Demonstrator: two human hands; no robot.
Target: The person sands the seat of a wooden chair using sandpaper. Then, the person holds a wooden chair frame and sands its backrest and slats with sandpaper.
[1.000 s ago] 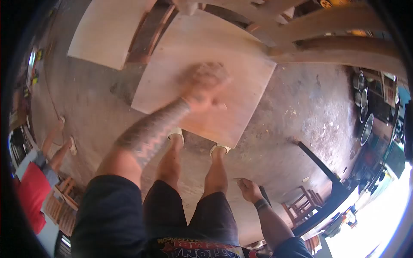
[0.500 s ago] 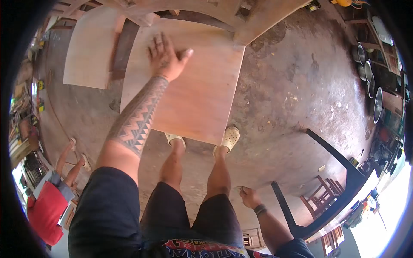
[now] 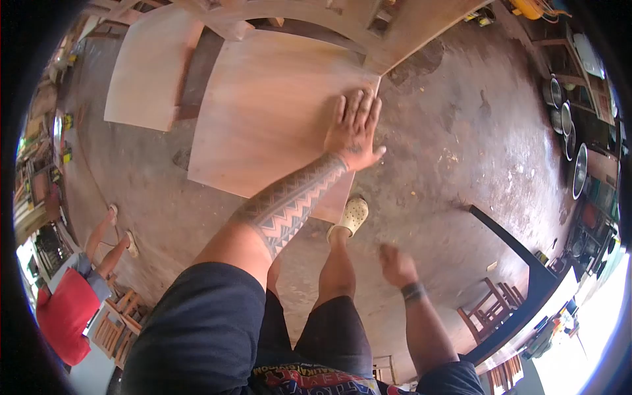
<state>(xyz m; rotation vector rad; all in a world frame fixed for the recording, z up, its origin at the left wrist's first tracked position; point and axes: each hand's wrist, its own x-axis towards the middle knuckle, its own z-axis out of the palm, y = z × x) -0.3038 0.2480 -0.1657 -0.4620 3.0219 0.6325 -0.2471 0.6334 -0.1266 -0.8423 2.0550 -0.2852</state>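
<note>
A broad, smooth wooden panel (image 3: 263, 112) lies below me, with curved wooden framework (image 3: 296, 12) along its far edge. My left hand (image 3: 353, 135) rests palm down near the panel's right edge, fingers stretched out and thumb toward the floor. Its tattooed forearm crosses over the panel's near part and hides some of it. Off to the right, my right hand (image 3: 398, 266) hangs above the floor beside my leg, apart from the panel. Its fingers look curled but are blurred, and whatever they may hold cannot be made out.
A second pale wooden panel (image 3: 148, 72) is at the far left. A black-framed table (image 3: 520, 243) and a wooden chair (image 3: 490, 309) stand at right. Metal basins (image 3: 579, 171) line the right side. Another person in a red top (image 3: 69, 309) is at lower left.
My left hand has slid from the panel's upper left across to its right edge. My right hand has risen slightly and moved right.
</note>
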